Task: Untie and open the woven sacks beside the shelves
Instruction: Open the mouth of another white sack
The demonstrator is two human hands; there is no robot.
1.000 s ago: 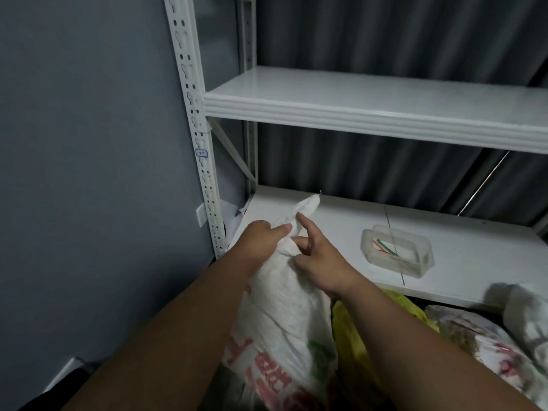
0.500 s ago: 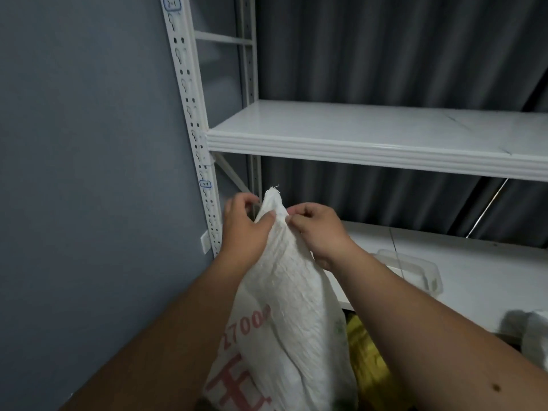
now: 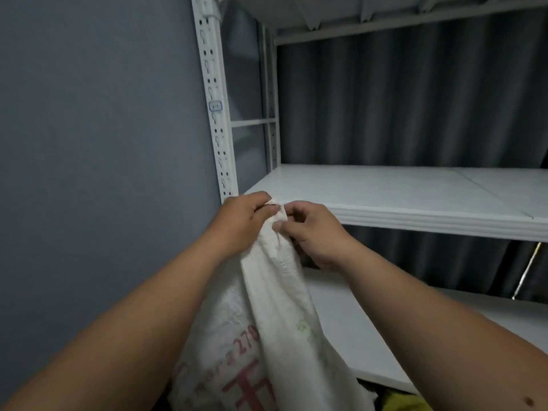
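Near the middle of the frame our left hand (image 3: 241,222) gripped the gathered neck of the white woven sack (image 3: 278,315), fingers curled round the bunched top with the thumb laid across it. Our right hand (image 3: 314,232) met it from the right, thumb and forefinger pinching the same twisted tip while the other fingers curled loosely underneath. The two hands nearly touched at the sack's very top, just in front of the edge of the middle shelf (image 3: 415,197).

From that held neck the sack hung down and widened toward the lower centre of the frame, between our two forearms. Its cloth was creased, with red printed characters and digits low on the left face and a faint green mark on the right. We could not tell whether a tie was around the neck, since our fingers covered it.

At the bottom right, just beside the sack, a bit of yellow material (image 3: 397,401) showed below the lower shelf (image 3: 355,336). The white perforated upright (image 3: 215,114) of the shelving rose in the upper middle, carrying a small blue label (image 3: 215,106). A blue-grey wall (image 3: 89,143) filled the left of the frame, and a dark pleated curtain (image 3: 415,99) hung behind the shelves at the upper right.
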